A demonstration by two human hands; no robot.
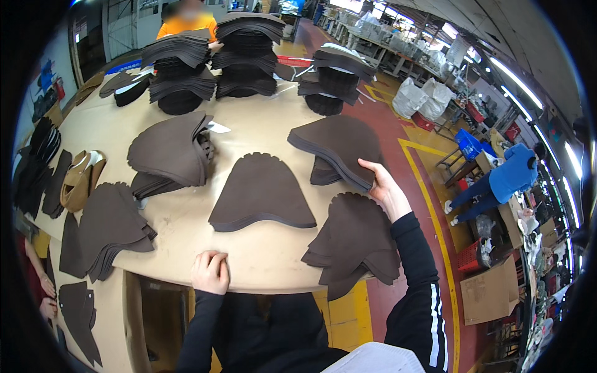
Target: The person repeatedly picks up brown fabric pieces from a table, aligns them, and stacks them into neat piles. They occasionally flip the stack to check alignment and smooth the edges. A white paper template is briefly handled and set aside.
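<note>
My right hand [384, 188] grips the near right edge of a stack of dark brown, leather-like cut pieces [339, 144], fanned on the right of the table. My left hand [210, 271] rests on the table's near edge, fingers curled in and nothing seen in them. Between the hands, a neat bell-shaped stack of the same pieces [262, 194] lies flat, its narrow scalloped end facing away. Close below my right hand, a splayed stack [356, 239] overhangs the table edge. Left of the middle sits a fanned stack [166, 152] with a white slip.
Tall piles of brown pieces [247, 53] stand at the table's far side, a person in orange [186, 22] behind them. Tan shoes [79, 181] and another splayed stack [112, 227] lie at left. A person in blue [513, 171] stands right, beyond the red floor [407, 205].
</note>
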